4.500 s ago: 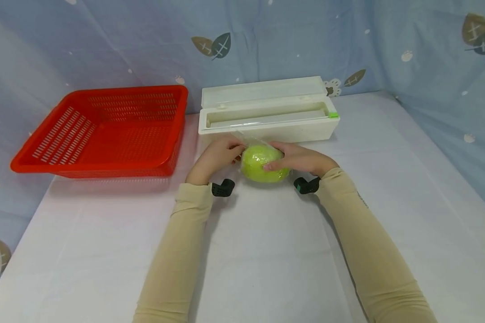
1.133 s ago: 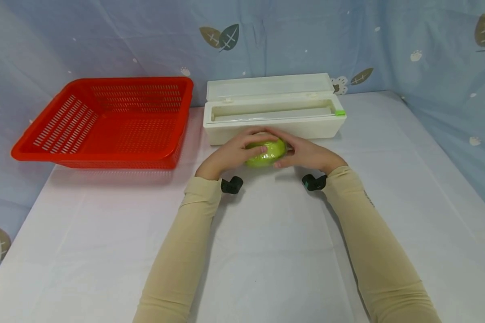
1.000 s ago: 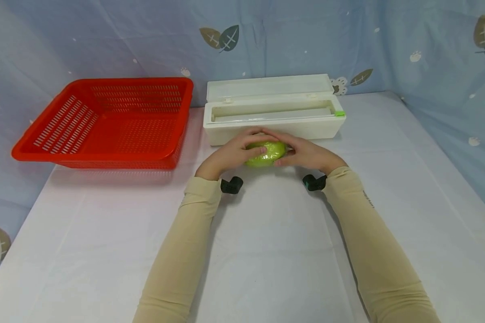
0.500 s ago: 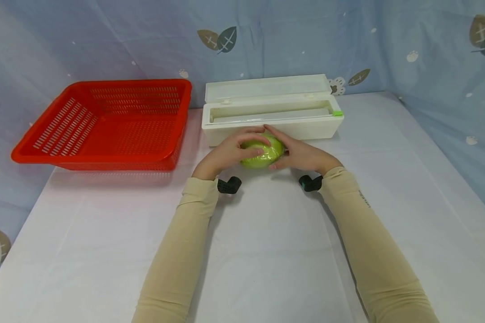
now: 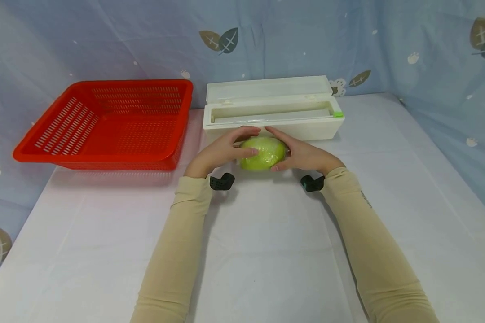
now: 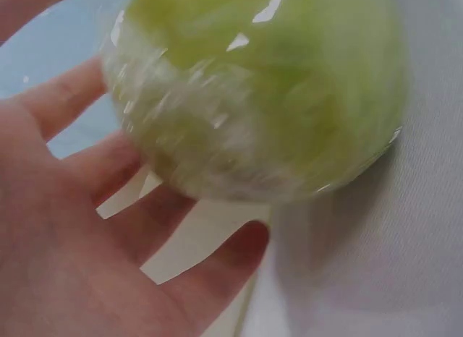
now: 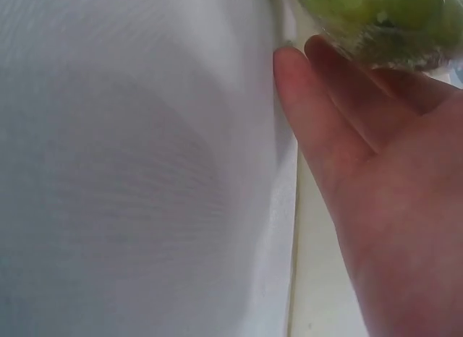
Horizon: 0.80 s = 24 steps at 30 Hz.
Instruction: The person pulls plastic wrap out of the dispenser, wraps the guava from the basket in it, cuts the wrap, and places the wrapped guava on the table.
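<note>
A round yellow-green fruit (image 5: 265, 154), wrapped in shiny cling film, is held between both hands in front of the white box; its exact kind is unclear. My left hand (image 5: 222, 151) has its thumb on the fruit's near face and its other fingers behind it. From the opposite side, my right hand (image 5: 305, 154) cups the fruit, thumb low in front and index finger near the top. In the left wrist view the film looks bunched on the fruit (image 6: 268, 98) beside spread fingers. The right wrist view has the fruit (image 7: 383, 19) in its top right corner, above the fingers.
A long white cling film dispenser (image 5: 272, 128) stands behind the hands, lid raised, with a green slider (image 5: 338, 114) at its right end. To the left sits a red perforated basket (image 5: 105, 157). A white cloth (image 5: 262, 251) covers the table; a patterned curtain (image 5: 283, 40) hangs behind.
Since 4.5 seconds ago the fruit has moved slightly away, towards the box, and the left hand has come round it. In the last half second the left hand shifted left, uncovering more fruit.
</note>
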Available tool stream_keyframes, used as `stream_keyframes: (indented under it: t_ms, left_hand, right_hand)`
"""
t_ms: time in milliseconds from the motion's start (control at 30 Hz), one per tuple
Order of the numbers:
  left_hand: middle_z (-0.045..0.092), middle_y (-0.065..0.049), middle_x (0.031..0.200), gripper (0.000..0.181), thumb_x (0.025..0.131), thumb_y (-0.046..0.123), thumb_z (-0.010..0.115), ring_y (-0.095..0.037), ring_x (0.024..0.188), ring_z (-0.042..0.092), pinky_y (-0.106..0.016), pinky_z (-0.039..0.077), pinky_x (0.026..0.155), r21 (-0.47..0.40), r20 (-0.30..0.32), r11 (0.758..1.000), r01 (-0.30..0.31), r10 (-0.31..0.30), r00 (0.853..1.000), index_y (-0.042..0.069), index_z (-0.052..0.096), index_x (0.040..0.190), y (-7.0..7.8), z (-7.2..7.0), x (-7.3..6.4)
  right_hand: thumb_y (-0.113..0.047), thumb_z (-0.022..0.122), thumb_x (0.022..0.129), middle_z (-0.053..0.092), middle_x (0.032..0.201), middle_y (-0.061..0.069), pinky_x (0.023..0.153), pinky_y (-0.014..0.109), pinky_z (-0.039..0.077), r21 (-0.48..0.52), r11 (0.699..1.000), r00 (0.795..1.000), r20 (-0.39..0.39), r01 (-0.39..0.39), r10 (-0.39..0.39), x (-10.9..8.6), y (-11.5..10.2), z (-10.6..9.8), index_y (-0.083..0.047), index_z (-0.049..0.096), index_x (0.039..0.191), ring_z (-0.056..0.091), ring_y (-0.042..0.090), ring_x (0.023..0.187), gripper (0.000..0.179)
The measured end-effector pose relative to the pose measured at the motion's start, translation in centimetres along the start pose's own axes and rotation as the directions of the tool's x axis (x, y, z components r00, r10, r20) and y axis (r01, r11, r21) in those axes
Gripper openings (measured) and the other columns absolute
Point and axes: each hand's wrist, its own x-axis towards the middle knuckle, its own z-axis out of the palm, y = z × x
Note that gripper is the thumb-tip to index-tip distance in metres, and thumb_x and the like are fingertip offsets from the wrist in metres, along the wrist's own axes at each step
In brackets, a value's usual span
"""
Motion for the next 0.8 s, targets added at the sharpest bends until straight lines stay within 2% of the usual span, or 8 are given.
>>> stream_keyframes:
  t_ms: [100, 200, 400, 467, 567, 667, 800]
  left_hand:
    - [0.038, -0.009, 0.136, 0.056, 0.084, 0.024, 0.061, -0.023, 0.124, 0.034, -0.035, 0.032, 0.097, -0.012, 0.009, 1.0, 0.013, -0.013, 1.0, 0.008, 0.039, 0.134, -0.2, -0.1, -0.2]
    - [0.039, -0.01, 0.134, 0.053, 0.086, 0.024, 0.059, -0.024, 0.12, 0.038, -0.035, 0.034, 0.096, -0.016, 0.025, 1.0, 0.021, -0.021, 0.999, 0.007, 0.041, 0.132, -0.5, -0.2, -0.2]
    - [0.045, 0.0, 0.129, 0.051, 0.085, 0.035, 0.058, -0.016, 0.114, 0.043, -0.032, 0.04, 0.09, 0.07, 0.072, 0.995, 0.068, -0.073, 0.995, 0.016, 0.044, 0.13, -2.3, -0.3, 0.5]
    - [0.046, 0.002, 0.126, 0.05, 0.084, 0.039, 0.058, -0.014, 0.111, 0.045, -0.032, 0.043, 0.085, 0.074, 0.08, 0.993, 0.088, -0.094, 0.992, 0.02, 0.045, 0.129, -2.6, -0.3, 0.6]
    - [0.047, 0.003, 0.123, 0.047, 0.086, 0.042, 0.055, -0.016, 0.104, 0.048, -0.035, 0.047, 0.078, 0.012, 0.078, 0.992, 0.124, -0.125, 0.989, 0.022, 0.046, 0.127, -2.7, -0.3, 0.5]
    - [0.048, 0.003, 0.121, 0.041, 0.09, 0.04, 0.049, -0.018, 0.103, 0.049, -0.038, 0.048, 0.075, -0.053, 0.054, 0.989, 0.142, -0.139, 0.989, 0.019, 0.047, 0.126, -2.6, -0.4, 0.4]
    - [0.049, 0.001, 0.119, 0.037, 0.092, 0.035, 0.046, -0.019, 0.106, 0.046, -0.041, 0.047, 0.077, -0.09, 0.032, 0.984, 0.155, -0.153, 0.988, 0.015, 0.049, 0.123, -2.0, -0.5, 0.0]
  right_hand:
    - [-0.027, 0.073, 0.073, 0.016, 0.145, -0.003, 0.103, 0.043, 0.018, 0.006, 1.0, 1.0, 0.009, 0.022, -0.022, 0.0, 0.1, 0.0, -0.034, 0.006, 0.142, 0.02, 0.015, 0.129, 0.096]
    - [-0.027, 0.073, 0.073, 0.016, 0.145, -0.003, 0.102, 0.043, 0.02, 0.016, 0.999, 0.999, 0.017, 0.041, -0.041, 0.0, 0.2, 0.1, -0.032, 0.008, 0.143, 0.019, 0.014, 0.129, 0.096]
    - [-0.029, 0.074, 0.073, 0.011, 0.146, -0.005, 0.102, 0.043, 0.019, -0.026, 0.999, 0.998, 0.037, 0.043, -0.042, -0.2, 0.2, 0.1, -0.031, 0.009, 0.143, 0.016, 0.014, 0.13, 0.096]
    - [-0.031, 0.074, 0.073, 0.011, 0.146, -0.005, 0.103, 0.043, 0.018, -0.046, 0.998, 0.998, 0.039, 0.047, -0.045, -0.3, 0.2, 0.1, -0.031, 0.009, 0.143, 0.015, 0.013, 0.13, 0.096]
    - [-0.034, 0.072, 0.073, 0.012, 0.145, -0.007, 0.103, 0.043, 0.017, -0.041, 0.998, 0.998, 0.04, 0.053, -0.051, -0.1, 0.5, 0.0, -0.036, 0.01, 0.142, 0.016, 0.012, 0.13, 0.092]
    - [-0.042, 0.071, 0.072, 0.021, 0.142, -0.011, 0.102, 0.043, 0.019, -0.047, 0.997, 0.998, 0.036, 0.06, -0.058, 0.5, 1.3, -0.2, -0.043, 0.013, 0.139, 0.02, 0.009, 0.128, 0.088]
    - [-0.041, 0.07, 0.074, 0.024, 0.142, -0.009, 0.102, 0.043, 0.02, -0.095, 0.993, 0.997, 0.046, 0.066, -0.062, 0.4, 0.9, -0.2, -0.038, 0.016, 0.14, 0.022, 0.011, 0.128, 0.085]
